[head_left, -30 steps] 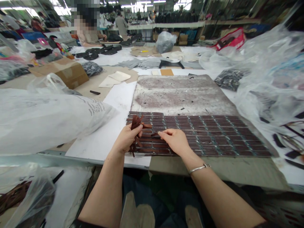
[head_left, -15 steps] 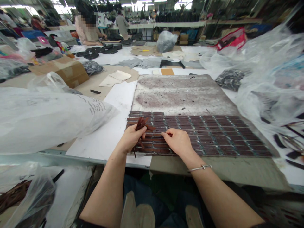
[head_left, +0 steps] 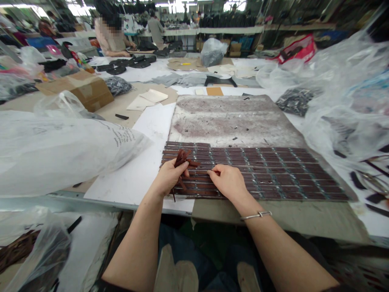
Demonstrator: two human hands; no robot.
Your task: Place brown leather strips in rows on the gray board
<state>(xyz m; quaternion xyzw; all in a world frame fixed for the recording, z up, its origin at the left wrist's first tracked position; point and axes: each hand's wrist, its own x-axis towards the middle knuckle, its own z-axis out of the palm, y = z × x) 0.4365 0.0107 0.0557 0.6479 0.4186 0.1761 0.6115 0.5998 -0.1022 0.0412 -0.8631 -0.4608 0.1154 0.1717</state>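
My left hand is closed around a bunch of short brown strips that fan out past the thumb and hang below the fingers. Close by on its right, my right hand pinches the end of a brown strip lying low over the board. Beneath both hands, rows of dark brown strips lie side by side in columns, with greenish marks where their ends meet. They cover the near part of a stained grey board. My curled right fingers partly hide the pinched end.
A large white plastic bag lies to the left, with a cardboard box behind it. Clear plastic bags crowd the right side. Black pieces lie farther back, near a person at the table.
Both hands stay in nearly the same place. The bunch in my left hand has shifted very slightly to the right; my right hand keeps its pinch.
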